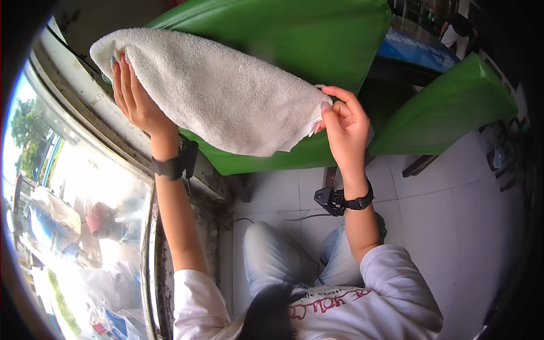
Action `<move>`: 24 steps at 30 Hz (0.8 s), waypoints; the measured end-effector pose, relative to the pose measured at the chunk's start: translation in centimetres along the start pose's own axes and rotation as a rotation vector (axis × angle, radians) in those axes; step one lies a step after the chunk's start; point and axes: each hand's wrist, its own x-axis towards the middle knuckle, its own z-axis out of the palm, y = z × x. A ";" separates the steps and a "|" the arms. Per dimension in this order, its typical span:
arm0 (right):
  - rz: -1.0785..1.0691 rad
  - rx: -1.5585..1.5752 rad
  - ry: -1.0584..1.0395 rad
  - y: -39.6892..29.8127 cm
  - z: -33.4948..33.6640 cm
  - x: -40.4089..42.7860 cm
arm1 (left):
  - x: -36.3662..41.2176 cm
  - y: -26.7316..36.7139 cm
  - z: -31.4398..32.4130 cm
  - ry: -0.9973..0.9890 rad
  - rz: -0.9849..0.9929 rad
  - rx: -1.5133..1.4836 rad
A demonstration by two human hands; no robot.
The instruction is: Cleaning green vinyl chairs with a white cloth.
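A white terry towel point(221, 89) is stretched out between my two hands, with a green vinyl-covered seat point(293, 42) behind it. My left hand point(140, 102) is at the towel's left end. Its fingers lie straight along the cloth, and the thumb is hidden behind the towel. At the right end, my right hand point(346, 119) pinches the towel's corner between thumb and fingers. The lower edge near that hand hangs in a small flap.
Left of me runs a window frame point(146, 238) with a worn sill. A second green seat point(442, 110) stands to the right, near a blue tabletop point(416, 46) bearing writing. A person point(458, 32) bends in the background. Dark cables point(310, 216) cross the tiled floor point(442, 229).
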 end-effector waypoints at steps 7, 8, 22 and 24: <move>0.023 0.077 0.221 3.2 -1.6 -2.0 | -12.8 5.2 -4.3 -0.452 -0.271 0.009; -0.025 0.074 0.259 4.1 -1.6 -2.5 | -14.9 6.4 -4.6 -0.501 -0.321 -0.019; -1.144 -0.724 0.323 -3.5 0.6 7.1 | -2.2 5.8 1.1 -0.231 -0.146 -0.199; -1.240 -1.060 0.681 -1.8 1.7 11.6 | -1.5 5.4 2.0 -0.204 -0.121 -0.160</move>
